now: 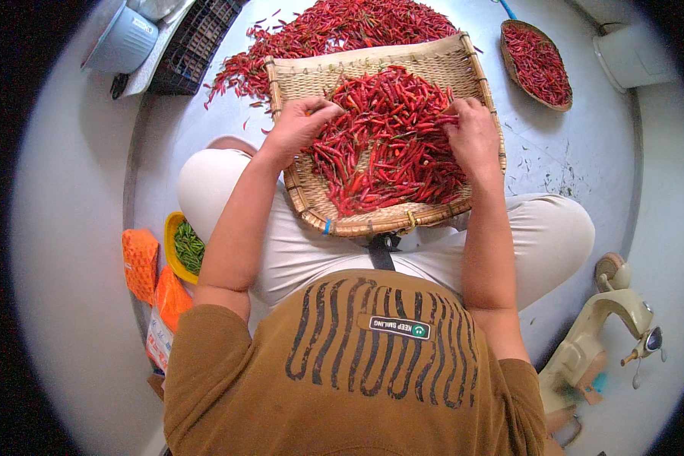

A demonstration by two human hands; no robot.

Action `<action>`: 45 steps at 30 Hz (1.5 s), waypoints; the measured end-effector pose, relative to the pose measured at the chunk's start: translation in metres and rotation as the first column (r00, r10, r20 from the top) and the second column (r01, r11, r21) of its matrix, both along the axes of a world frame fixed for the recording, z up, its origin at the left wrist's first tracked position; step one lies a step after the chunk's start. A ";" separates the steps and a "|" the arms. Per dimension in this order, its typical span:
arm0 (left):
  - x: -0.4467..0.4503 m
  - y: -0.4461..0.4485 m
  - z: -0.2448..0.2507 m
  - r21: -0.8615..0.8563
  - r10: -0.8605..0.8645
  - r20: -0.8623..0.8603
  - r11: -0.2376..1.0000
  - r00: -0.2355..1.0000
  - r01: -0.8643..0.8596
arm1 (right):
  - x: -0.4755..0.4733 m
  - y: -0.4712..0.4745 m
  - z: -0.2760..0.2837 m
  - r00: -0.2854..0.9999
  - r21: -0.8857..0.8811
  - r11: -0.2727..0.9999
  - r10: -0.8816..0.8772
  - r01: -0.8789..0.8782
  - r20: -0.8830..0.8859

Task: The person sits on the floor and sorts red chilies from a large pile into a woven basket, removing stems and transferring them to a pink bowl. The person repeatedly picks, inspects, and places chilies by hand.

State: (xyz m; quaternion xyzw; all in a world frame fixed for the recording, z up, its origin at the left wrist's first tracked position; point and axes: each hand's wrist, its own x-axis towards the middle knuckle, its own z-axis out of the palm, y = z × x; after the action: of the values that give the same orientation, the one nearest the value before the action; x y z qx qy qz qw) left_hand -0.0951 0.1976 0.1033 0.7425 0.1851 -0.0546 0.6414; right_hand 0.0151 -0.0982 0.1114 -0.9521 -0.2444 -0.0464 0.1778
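Note:
Before me a woven bamboo winnowing basket (370, 54) rests over my crossed legs, with a heap of red chili peppers (393, 137) in it. My left hand (305, 125) is over the heap's left edge, thumb and forefinger close together; whether a pepper is between them is hidden. On the right side of the heap, my right hand (470, 128) has its fingers closed on a dark red chili pepper (446, 119). Beyond the basket a large pile of red chili peppers (370, 23) lies spread on the floor.
A smaller basket of red chilies (538, 68) is at the upper right, near a white bucket (632, 57). At the upper left are a blue tub (122, 40) and a black plastic crate (191, 51). A yellow bowl (174, 251) of green chilies and orange bags (139, 265) lie left. A toy scooter (593, 342) stands lower right.

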 end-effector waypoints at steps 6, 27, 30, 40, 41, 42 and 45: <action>-0.003 -0.014 -0.025 0.343 -0.450 -0.015 0.836 0.893 0.428 | -0.001 0.010 0.006 0.981 0.181 0.970 0.180 -0.164 -0.071; 0.005 0.001 -0.029 0.670 -0.192 -0.041 0.723 0.981 0.169 | -0.049 0.047 -0.028 0.882 0.170 0.916 0.398 -0.364 -0.254; 0.003 0.006 -0.024 0.675 -0.195 -0.026 0.720 0.980 0.161 | -0.058 0.055 -0.031 0.846 0.196 0.897 0.440 -0.396 -0.301; 0.004 0.012 -0.023 0.572 -0.082 0.136 0.820 0.987 -0.011 | -0.098 0.089 -0.032 0.765 0.136 0.883 0.459 -0.450 -0.452; 0.003 0.014 -0.025 0.563 -0.081 0.123 0.827 0.989 -0.002 | -0.095 0.088 -0.034 0.795 0.049 0.899 0.410 -0.436 -0.447; 0.002 0.014 -0.023 0.553 -0.082 0.109 0.833 0.991 0.008 | -0.090 0.086 -0.034 0.824 -0.039 0.908 0.360 -0.417 -0.438; 0.001 0.014 -0.023 0.562 -0.078 0.128 0.827 0.989 -0.008 | -0.077 0.072 -0.030 0.885 -0.132 0.932 0.267 -0.338 -0.381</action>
State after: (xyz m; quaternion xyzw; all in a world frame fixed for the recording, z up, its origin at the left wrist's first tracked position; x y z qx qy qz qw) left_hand -0.0945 0.2121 0.0800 0.9033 0.1320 0.0446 0.4056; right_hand -0.0617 -0.0263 0.0814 -0.9071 -0.3576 0.1797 0.1302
